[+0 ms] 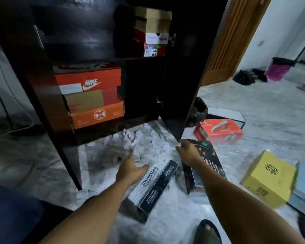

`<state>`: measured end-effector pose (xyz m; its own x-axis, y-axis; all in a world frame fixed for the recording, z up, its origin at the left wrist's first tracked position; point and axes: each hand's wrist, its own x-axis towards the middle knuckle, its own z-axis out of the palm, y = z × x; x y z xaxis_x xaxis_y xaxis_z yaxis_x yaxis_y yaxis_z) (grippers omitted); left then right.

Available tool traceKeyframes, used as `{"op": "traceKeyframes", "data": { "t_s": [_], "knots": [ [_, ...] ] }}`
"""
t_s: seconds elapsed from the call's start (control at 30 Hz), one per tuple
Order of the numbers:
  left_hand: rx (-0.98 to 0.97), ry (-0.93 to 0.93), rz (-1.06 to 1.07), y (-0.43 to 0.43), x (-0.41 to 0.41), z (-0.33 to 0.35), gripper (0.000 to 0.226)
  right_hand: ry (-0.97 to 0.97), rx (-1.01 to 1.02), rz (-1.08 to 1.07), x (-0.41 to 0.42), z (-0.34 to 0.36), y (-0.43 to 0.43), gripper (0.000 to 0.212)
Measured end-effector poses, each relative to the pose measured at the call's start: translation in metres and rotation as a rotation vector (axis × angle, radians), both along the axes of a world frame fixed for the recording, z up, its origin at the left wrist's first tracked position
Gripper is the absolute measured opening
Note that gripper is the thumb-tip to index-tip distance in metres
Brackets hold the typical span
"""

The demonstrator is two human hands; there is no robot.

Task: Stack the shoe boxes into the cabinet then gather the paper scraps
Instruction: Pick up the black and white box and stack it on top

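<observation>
Left hand (132,169) open, fingers spread, empty, just beside the far end of black-and-white shoe box (155,187). The box lies on the floor before the cabinet (42,106), long axis running toward it. Right hand (188,153) over patterned black box (208,155); cannot tell its grip.

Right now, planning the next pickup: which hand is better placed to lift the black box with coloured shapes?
Right: the right hand lies on the patterned black box; the left hand hovers by the black-and-white box.

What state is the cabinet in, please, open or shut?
Open. Its door stands swung outward, and stacked shoe boxes show on the shelves inside the cabinet.
</observation>
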<state>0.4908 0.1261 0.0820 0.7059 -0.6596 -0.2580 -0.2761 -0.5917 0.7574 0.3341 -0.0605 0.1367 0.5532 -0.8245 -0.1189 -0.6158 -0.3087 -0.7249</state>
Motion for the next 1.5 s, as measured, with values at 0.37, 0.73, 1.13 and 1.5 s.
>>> {"op": "traceKeyframes", "data": {
  "t_s": [0.37, 0.73, 1.13, 1.5],
  "knots": [
    [0.008, -0.467, -0.107, 0.059, -0.087, -0.115, 0.069, 0.052, 0.141, 0.191, -0.030, -0.133, -0.007, 0.097],
    [-0.188, -0.241, 0.259, 0.072, -0.071, -0.141, 0.064, -0.120, 0.214, 0.042, -0.029, -0.181, 0.003, 0.117],
    [-0.360, 0.033, 0.673, 0.041, -0.026, -0.111, 0.042, -0.338, 0.309, 0.030, -0.024, -0.150, 0.001, 0.103],
    [-0.257, 0.431, 0.351, 0.070, -0.025, -0.158, 0.136, -0.295, 0.518, 0.091, -0.052, -0.199, 0.008, 0.108]
  ]
}}
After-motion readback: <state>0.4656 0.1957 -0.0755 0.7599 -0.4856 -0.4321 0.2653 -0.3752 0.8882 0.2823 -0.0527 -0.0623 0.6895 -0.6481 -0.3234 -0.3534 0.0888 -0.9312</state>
